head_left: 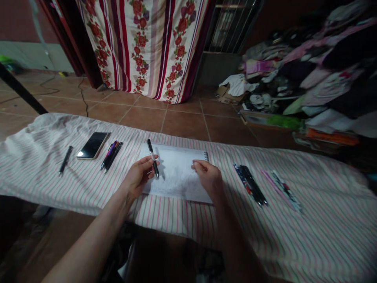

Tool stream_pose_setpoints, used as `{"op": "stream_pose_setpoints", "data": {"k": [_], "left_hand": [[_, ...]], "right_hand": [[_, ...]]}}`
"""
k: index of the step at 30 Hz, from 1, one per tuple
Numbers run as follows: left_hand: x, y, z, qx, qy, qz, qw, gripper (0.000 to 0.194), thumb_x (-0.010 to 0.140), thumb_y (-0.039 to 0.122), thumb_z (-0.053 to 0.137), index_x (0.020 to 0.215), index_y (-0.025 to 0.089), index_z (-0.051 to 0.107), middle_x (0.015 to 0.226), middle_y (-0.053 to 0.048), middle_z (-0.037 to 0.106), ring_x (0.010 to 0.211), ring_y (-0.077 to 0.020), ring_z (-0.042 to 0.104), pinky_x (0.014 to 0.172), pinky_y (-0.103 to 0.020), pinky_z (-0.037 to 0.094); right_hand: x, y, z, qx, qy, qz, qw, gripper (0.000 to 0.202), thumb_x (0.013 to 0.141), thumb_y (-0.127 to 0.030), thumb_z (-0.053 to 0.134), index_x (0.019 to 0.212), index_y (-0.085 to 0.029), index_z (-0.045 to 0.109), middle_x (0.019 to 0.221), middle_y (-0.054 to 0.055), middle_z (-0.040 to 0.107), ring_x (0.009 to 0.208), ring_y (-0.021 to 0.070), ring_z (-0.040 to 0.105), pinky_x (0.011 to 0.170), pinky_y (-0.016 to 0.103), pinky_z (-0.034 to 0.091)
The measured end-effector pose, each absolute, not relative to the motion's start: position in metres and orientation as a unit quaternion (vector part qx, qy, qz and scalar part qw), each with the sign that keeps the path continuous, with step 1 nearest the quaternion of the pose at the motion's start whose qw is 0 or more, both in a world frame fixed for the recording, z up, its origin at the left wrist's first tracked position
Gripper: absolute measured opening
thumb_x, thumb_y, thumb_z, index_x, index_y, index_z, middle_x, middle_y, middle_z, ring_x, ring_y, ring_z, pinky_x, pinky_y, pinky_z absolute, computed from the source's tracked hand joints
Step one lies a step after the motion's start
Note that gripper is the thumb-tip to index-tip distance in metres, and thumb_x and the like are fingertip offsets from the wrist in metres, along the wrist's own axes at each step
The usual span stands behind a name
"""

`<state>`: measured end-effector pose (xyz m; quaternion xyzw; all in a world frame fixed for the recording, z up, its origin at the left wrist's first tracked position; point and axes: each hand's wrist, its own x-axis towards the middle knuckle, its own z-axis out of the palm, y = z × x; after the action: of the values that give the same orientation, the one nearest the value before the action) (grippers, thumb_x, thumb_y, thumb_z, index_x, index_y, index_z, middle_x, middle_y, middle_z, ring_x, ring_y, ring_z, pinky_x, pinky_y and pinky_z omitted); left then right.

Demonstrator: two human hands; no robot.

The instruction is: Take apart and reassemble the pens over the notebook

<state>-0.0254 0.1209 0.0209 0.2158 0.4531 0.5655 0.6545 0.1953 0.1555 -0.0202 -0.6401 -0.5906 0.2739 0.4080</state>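
Observation:
My left hand (141, 173) pinches a black pen (149, 146) with a pale band at its middle, its tip pointing down over the left part of a spiral notebook (176, 169). The notebook lies sideways with a white page up, and its coil shows at the upper right. Above the page's right side is my right hand (209, 175), thumb and fingers pressed together. Whatever it may hold is too small to make out. To the right of that hand lies a bunch of dark pens (251, 184).
A striped cloth (182, 216) covers the surface. On its left lie a single dark pen (65, 161), a phone (92, 145) and several pens (112, 156); pink and patterned pens (281, 190) lie far right. Beyond are a floral curtain (147, 47) and piled clothes (309, 74).

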Motion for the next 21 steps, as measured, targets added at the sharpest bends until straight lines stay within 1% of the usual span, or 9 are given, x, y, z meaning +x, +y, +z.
{"op": "stream_pose_setpoints", "data": {"k": [3,6,8,11,13,15,18,21], "left_hand": [[-0.008,0.118,0.015,0.211,0.467,0.524,0.680,0.014,0.080,0.013,0.058,0.088,0.007,0.067,0.067,-0.004,0.062,0.049,-0.0058,0.051,0.041,-0.015,0.035],[0.009,0.114,0.009,0.202,0.474,0.492,0.702,0.013,0.080,0.015,0.058,0.085,0.008,0.068,0.062,-0.003,0.060,0.050,-0.0078,0.054,0.047,-0.018,0.042],[0.019,0.112,0.008,0.189,0.463,0.475,0.724,0.011,0.080,0.013,0.058,0.083,0.008,0.068,0.062,-0.003,0.061,0.051,-0.0087,0.056,0.050,-0.018,0.044],[0.033,0.110,0.009,0.170,0.459,0.467,0.737,0.010,0.079,0.008,0.058,0.083,0.008,0.067,0.066,-0.006,0.065,0.051,-0.0083,0.058,0.045,-0.015,0.043],[0.039,0.111,0.011,0.151,0.457,0.481,0.733,0.010,0.080,0.005,0.057,0.080,0.008,0.067,0.068,-0.007,0.066,0.051,-0.0079,0.059,0.045,-0.014,0.045],[0.043,0.115,0.013,0.125,0.439,0.510,0.729,0.014,0.081,0.002,0.054,0.075,0.008,0.065,0.070,-0.008,0.067,0.055,-0.0086,0.061,0.053,-0.016,0.051],[0.049,0.121,0.013,0.074,0.408,0.574,0.706,0.022,0.081,-0.004,0.051,0.067,0.009,0.063,0.073,-0.007,0.067,0.069,-0.0110,0.066,0.068,-0.020,0.056],[0.056,0.128,0.009,0.026,0.394,0.618,0.679,0.029,0.080,-0.008,0.047,0.061,0.010,0.060,0.071,-0.004,0.065,0.076,-0.0110,0.067,0.076,-0.020,0.056]], "right_hand": [[0.195,0.155,-0.021,-0.629,-0.592,0.278,0.421,0.031,0.079,-0.037,0.048,0.089,-0.018,0.070,0.078,0.007,0.074,0.076,0.0205,0.069,0.073,0.030,0.052],[0.196,0.155,-0.023,-0.622,-0.595,0.290,0.420,0.029,0.080,-0.036,0.048,0.092,-0.020,0.069,0.080,0.006,0.074,0.077,0.0194,0.069,0.072,0.029,0.051],[0.197,0.155,-0.025,-0.620,-0.596,0.292,0.418,0.028,0.081,-0.035,0.048,0.092,-0.021,0.069,0.080,0.005,0.074,0.079,0.0193,0.069,0.072,0.029,0.051],[0.197,0.154,-0.026,-0.615,-0.595,0.299,0.422,0.026,0.081,-0.034,0.049,0.091,-0.022,0.069,0.080,0.004,0.074,0.079,0.0193,0.069,0.072,0.029,0.052],[0.197,0.154,-0.025,-0.607,-0.592,0.311,0.429,0.025,0.081,-0.033,0.050,0.092,-0.021,0.069,0.081,0.005,0.074,0.079,0.0199,0.069,0.073,0.030,0.052],[0.197,0.152,-0.022,-0.597,-0.584,0.331,0.439,0.025,0.079,-0.032,0.051,0.092,-0.020,0.069,0.081,0.006,0.074,0.079,0.0204,0.070,0.074,0.031,0.052],[0.198,0.150,-0.017,-0.590,-0.566,0.353,0.456,0.024,0.078,-0.030,0.053,0.091,-0.020,0.069,0.081,0.006,0.074,0.079,0.0205,0.069,0.074,0.031,0.052],[0.199,0.148,-0.012,-0.598,-0.537,0.378,0.460,0.025,0.076,-0.029,0.054,0.092,-0.018,0.069,0.078,0.007,0.073,0.074,0.0203,0.069,0.063,0.029,0.052]]}}
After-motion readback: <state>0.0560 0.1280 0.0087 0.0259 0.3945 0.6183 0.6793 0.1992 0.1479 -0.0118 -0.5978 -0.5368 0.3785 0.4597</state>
